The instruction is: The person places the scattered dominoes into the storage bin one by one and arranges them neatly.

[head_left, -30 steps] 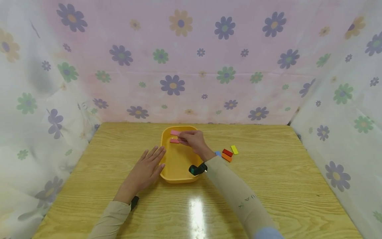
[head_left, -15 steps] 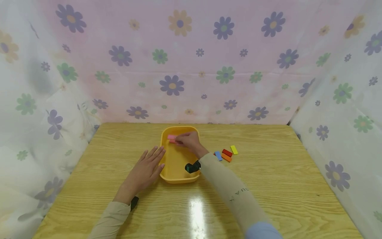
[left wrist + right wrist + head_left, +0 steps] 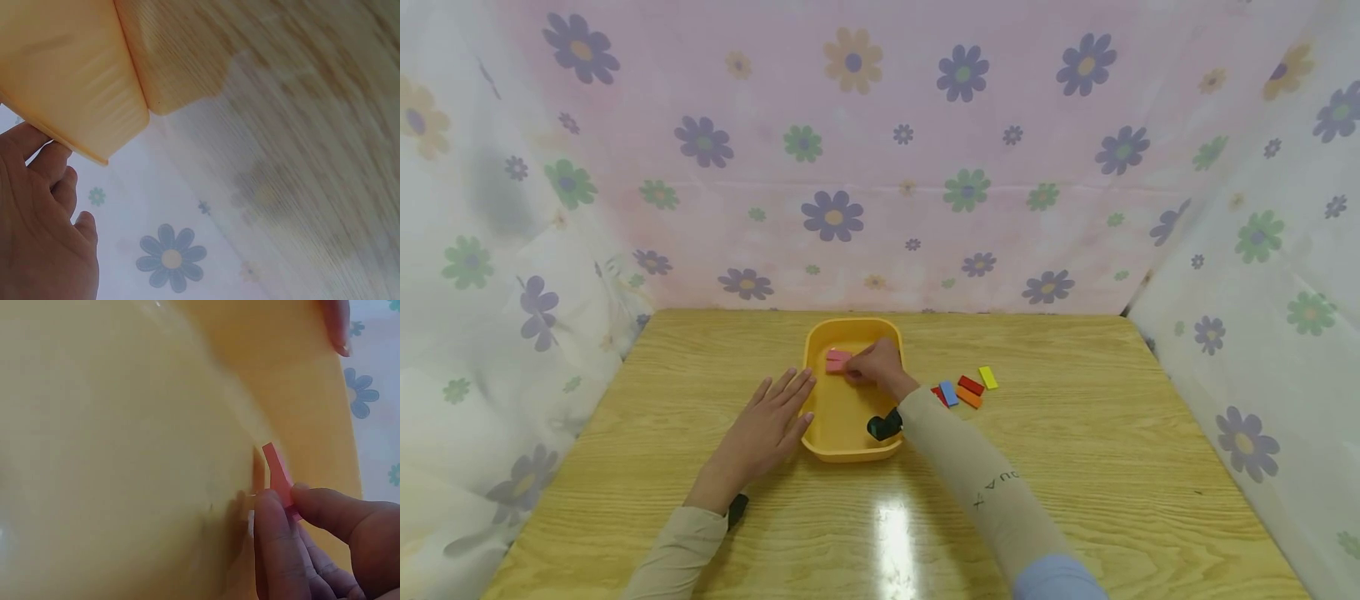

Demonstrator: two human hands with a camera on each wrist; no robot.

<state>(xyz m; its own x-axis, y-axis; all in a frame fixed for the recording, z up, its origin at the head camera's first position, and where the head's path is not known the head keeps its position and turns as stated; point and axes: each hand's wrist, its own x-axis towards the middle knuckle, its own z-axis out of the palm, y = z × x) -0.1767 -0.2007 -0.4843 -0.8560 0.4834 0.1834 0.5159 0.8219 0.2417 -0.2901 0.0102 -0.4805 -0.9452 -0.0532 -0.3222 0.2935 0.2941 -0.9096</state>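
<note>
Right fingers pinch slim pink block, flat, straight-edged; left fingers straight, touching yellow tray.

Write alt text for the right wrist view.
A right hand pinches a small pink rectangular block in its fingers. A glossy yellow tray fills most of the view; at upper right, part of the left hand shows by the tray's edge, beside a pale flower-printed backdrop.

The tray looks smooth plastic, the table glossy wood, the backdrop cloth.
</note>
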